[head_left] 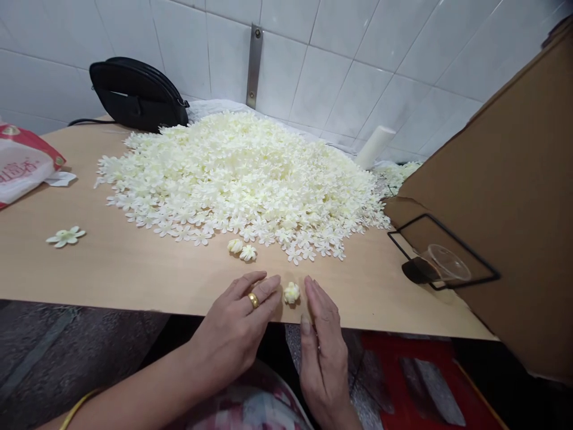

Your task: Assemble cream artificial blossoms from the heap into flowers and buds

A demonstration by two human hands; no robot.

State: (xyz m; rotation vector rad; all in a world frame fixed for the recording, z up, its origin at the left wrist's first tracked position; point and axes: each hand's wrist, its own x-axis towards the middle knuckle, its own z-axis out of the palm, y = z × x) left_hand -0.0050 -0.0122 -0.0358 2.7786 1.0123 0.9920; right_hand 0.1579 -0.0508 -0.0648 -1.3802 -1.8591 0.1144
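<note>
Between my two hands, at the front edge of the table, lies a small cluster of pale flowers point(291, 293). My left hand point(244, 313), with a gold ring on one finger, is just left of it, fingers stretched out. To its right, my right hand point(323, 340) stands on edge, fingers extended and thumb apart. Neither hand appears to grip the cluster; whether a fingertip touches it is hard to tell. Two similar flower clusters point(242, 249) rest a little farther back. Behind them spreads a large heap of cream-white flowers point(250, 173).
At the back left stands a black bag point(136, 95); a red and white packet point(24, 164) lies at the left edge. One single flower point(66, 237) is nearer. On the right are a cardboard box point(501, 197), a black wire frame point(447, 230) with a clear cup point(447, 263), and a white roll point(375, 146).
</note>
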